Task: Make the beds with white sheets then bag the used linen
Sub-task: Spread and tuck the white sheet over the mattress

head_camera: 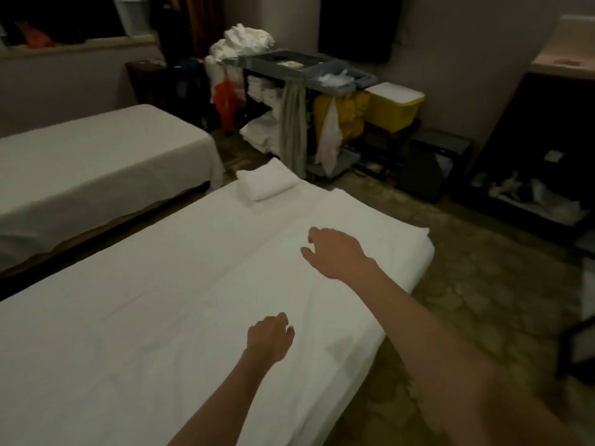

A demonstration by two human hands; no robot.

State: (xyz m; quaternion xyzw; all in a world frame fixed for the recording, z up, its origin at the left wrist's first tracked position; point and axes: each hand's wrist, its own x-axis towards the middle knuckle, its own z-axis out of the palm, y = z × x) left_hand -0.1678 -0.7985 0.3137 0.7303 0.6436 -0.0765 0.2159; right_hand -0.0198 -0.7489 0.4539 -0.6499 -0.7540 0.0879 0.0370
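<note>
A narrow bed covered with a white sheet (167,284) runs from the bottom left to the middle of the view. A small folded white towel or pillow (264,183) lies at its far end. My right hand (335,252) hovers over the sheet near the far right corner, fingers loosely curled and holding nothing. My left hand (269,338) hangs above the sheet closer to me, fingers also relaxed and empty. A second bed with a white sheet (96,162) stands at the left. A heap of crumpled white linen (244,40) sits on top of the cart.
A grey housekeeping cart (299,91) with folded white linen, a yellow bag (341,115) and a yellow bin (394,107) stands beyond the beds. An orange plastic bag (225,101) hangs at its left. Dark furniture (541,140) lines the right wall. Patterned carpet runs along the bed's right side.
</note>
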